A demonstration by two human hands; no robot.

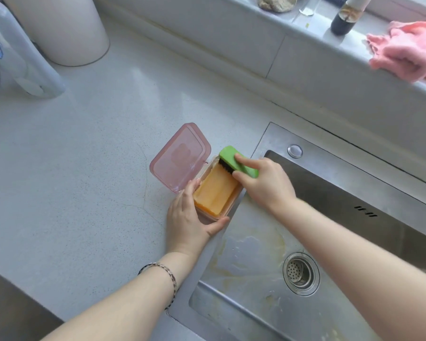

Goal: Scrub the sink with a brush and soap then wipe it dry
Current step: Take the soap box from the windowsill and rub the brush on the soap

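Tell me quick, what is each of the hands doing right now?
Left hand: grips the pink soap box.
Right hand: grips the green scrubbing brush.

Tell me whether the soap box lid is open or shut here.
Open. The pink lid is swung back from the soap box, leaving the orange soap exposed under the green brush.

Bench (84, 156) left of the soap box (215, 195): a wide open stretch, free approach from the left and near side. The box lid (180, 157) stands tilted up on the far-left side and blocks entry there. Left hand (187, 217) wraps the near end; right hand (266, 183) with brush (234, 159) covers the far end. Sink (244, 286) floor is open around the drain (301, 273). Far-left bench corner is crowded: white canister (59, 28), clear bottle (27, 65). Back ledge (263, 23) carries a pink cloth (403, 50) and a dark bottle (344, 18).
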